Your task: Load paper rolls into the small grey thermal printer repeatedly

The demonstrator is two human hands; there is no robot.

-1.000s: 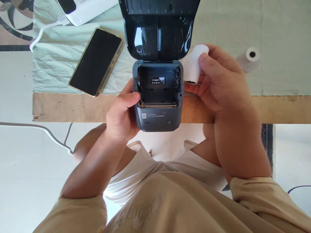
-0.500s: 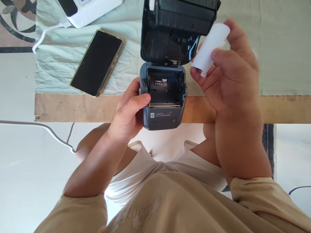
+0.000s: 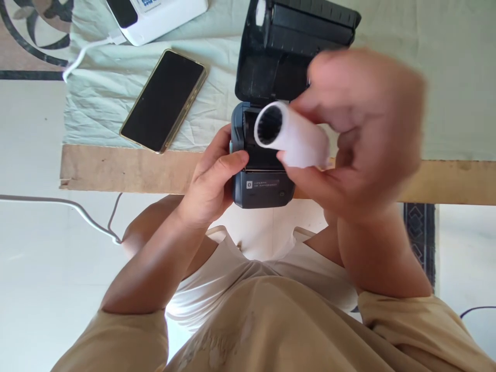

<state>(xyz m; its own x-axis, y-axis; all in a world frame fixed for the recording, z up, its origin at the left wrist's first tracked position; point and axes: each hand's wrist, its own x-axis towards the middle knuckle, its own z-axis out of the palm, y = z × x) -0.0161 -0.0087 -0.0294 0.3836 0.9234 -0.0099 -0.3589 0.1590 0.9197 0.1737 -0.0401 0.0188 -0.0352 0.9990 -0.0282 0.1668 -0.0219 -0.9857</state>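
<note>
A dark grey label printer (image 3: 263, 189) sits at the table's front edge, its black lid (image 3: 253, 72) swung up and back. My left hand (image 3: 211, 181) grips the printer's left side, thumb over the rim of the open compartment. Between the thumb and fingers of my right hand (image 3: 368, 124) is a white paper roll (image 3: 306, 139). Its hollow dark end faces up and to the left, above the compartment. The roll hides much of the inside, and motion blurs my right hand. Whether the roll touches the printer I cannot tell.
A phone (image 3: 165, 101) with a dark screen lies left of the printer on the pale green cloth (image 3: 220, 62). Behind it is a white device (image 3: 166, 20) with a plugged-in white cable (image 3: 87, 46). The table's wooden edge (image 3: 127, 168) runs along the front.
My right hand has brought the paper roll left from beside the lid to over the compartment and turned it, so its hollow end shows. The left hand keeps its hold on the printer.
</note>
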